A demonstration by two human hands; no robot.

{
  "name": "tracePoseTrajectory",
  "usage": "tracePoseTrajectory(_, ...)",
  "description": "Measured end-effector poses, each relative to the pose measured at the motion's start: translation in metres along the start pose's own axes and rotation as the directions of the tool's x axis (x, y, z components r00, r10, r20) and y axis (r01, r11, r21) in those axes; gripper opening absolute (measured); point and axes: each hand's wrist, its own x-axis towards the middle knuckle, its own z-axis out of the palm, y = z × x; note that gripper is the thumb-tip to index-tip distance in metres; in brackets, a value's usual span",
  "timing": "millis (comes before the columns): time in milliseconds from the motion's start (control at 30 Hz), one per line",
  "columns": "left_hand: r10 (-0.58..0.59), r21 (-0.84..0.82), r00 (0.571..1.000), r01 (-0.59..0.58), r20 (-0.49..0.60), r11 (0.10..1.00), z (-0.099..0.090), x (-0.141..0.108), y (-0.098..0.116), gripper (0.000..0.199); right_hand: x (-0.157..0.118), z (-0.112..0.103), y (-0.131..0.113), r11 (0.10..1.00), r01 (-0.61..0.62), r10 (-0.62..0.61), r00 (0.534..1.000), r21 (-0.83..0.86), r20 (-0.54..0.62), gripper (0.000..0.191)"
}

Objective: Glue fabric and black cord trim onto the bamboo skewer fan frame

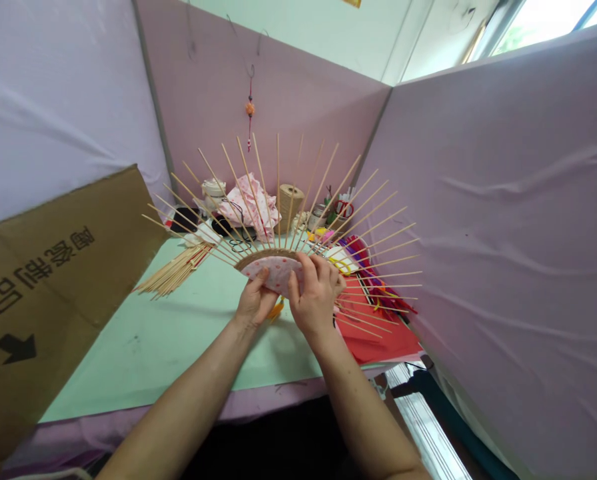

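Held up over the table is a round piece with a pale pink, red-dotted cloth centre [269, 271]. A brown woven band [258, 255] runs along its upper edge, and many thin wooden sticks [277, 187] fan out from it to the left, top and right. My left hand [257, 297] grips the lower left of the piece, thumb on the cloth and the other fingers behind it. My right hand [314, 290] is closed on the right side, its fingers at the band and sticks. The fingertips behind the piece are hidden.
A bundle of sticks [178, 270] lies left on the green tabletop [178, 347]. Behind stand a twine spool [289, 203], pink cloth [251, 203] and red-handled scissors [344, 209]. Red sheets [373, 333] lie right; a cardboard panel [68, 280] leans left. Partitions enclose the table.
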Motion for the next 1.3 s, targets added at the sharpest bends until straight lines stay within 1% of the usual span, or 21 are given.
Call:
tracePoseTrajectory(200,-0.007,0.015,1.000,0.007,0.004,1.000,-0.002,0.001,0.000,0.009,0.001,0.001,-0.003,0.997,-0.026,0.030,0.998,-0.069,0.056,0.037)
tracePoseTrajectory(400,-0.009,0.023,1.000,0.009,0.011,1.000,-0.001,-0.002,-0.001,0.012,0.007,-0.004,-0.008,0.995,-0.044,0.048,0.998,-0.093,0.042,0.033)
tracePoseTrajectory(500,-0.024,0.019,1.000,0.024,0.011,1.000,-0.001,-0.001,-0.001,0.011,0.006,-0.006,-0.006,0.998,-0.030,0.032,0.998,-0.049,0.047,0.032)
tracePoseTrajectory(533,-0.034,0.013,0.999,0.034,0.007,0.999,-0.001,0.000,0.000,0.011,0.005,-0.008,-0.004,1.000,-0.015,0.015,1.000,-0.011,0.026,0.034)
tracePoseTrajectory(600,-0.061,-0.012,0.998,0.061,-0.022,0.998,-0.001,0.002,0.002,0.012,0.000,-0.011,0.004,0.997,0.021,-0.014,0.996,0.079,-0.085,0.037)
tracePoseTrajectory(667,-0.086,-0.050,0.994,0.083,-0.061,0.995,-0.001,0.005,0.005,0.015,-0.004,-0.015,0.013,0.990,0.040,-0.008,0.973,0.136,-0.232,0.038)
tracePoseTrajectory(700,-0.091,-0.067,0.993,0.086,-0.074,0.994,-0.001,0.006,0.006,0.017,-0.006,-0.017,0.018,0.989,0.041,0.001,0.959,0.143,-0.283,0.036)
tracePoseTrajectory(733,-0.091,-0.081,0.992,0.085,-0.082,0.993,-0.001,0.006,0.007,0.018,-0.008,-0.018,0.021,0.990,0.036,0.008,0.952,0.139,-0.307,0.033)
tracePoseTrajectory(800,-0.087,-0.089,0.992,0.079,-0.094,0.993,0.000,0.006,0.008,0.019,-0.010,-0.019,0.025,0.994,0.026,0.007,0.958,0.110,-0.286,0.026)
tracePoseTrajectory(867,-0.092,-0.081,0.989,0.083,-0.112,0.993,0.002,0.005,0.009,0.019,-0.010,-0.018,0.025,0.997,0.029,-0.014,0.976,0.068,-0.216,0.022)
tracePoseTrajectory(967,-0.107,-0.069,0.985,0.099,-0.133,0.993,0.005,0.003,0.010,0.021,-0.009,-0.013,0.020,0.999,0.038,-0.039,0.992,-0.011,-0.119,0.023)
tracePoseTrajectory(1033,-0.111,-0.065,0.985,0.103,-0.129,0.992,0.007,0.002,0.010,0.023,-0.008,-0.009,0.018,0.998,0.031,-0.036,0.997,-0.058,-0.075,0.025)
tracePoseTrajectory(1167,-0.115,-0.069,0.986,0.107,-0.121,0.992,0.008,0.002,0.010,0.025,-0.007,-0.003,0.019,0.994,-0.015,0.011,0.999,-0.108,-0.038,0.028)
tracePoseTrajectory(1300,-0.113,-0.068,0.986,0.106,-0.119,0.992,0.005,0.002,0.008,0.027,-0.006,-0.002,0.021,0.993,-0.059,0.057,0.998,-0.099,-0.027,0.026)
